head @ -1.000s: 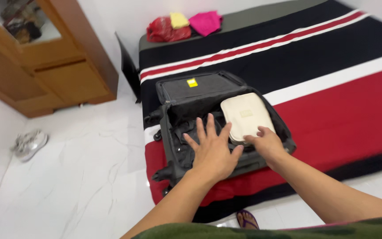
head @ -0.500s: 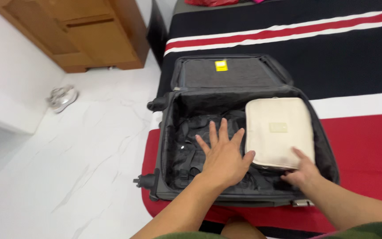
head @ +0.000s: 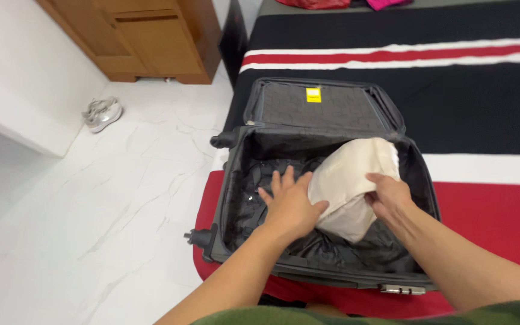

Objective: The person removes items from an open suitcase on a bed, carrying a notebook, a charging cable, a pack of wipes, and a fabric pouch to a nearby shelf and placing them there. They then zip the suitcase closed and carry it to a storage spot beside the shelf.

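An open dark grey suitcase (head: 231,180) lies on a bed with a black, red and white striped cover (head: 482,102). Its lid (head: 323,107), with a small yellow tag, rests flat behind it. Inside, a cream fabric pouch (head: 350,180) is tilted up on its left edge. My right hand (head: 389,197) grips the pouch's right side. My left hand (head: 290,201) lies flat with spread fingers on the black lining, touching the pouch's left edge.
White marble floor (head: 109,210) lies left of the bed. A wooden cabinet (head: 145,36) stands at the back left, with a pair of pale shoes (head: 102,112) beside a white wall. Red and pink items sit at the bed's far end.
The pouch lay flat in the suitcase's right half; now my right hand has lifted its right side and tipped it leftward. My left hand stays on the lining. The view has moved closer.
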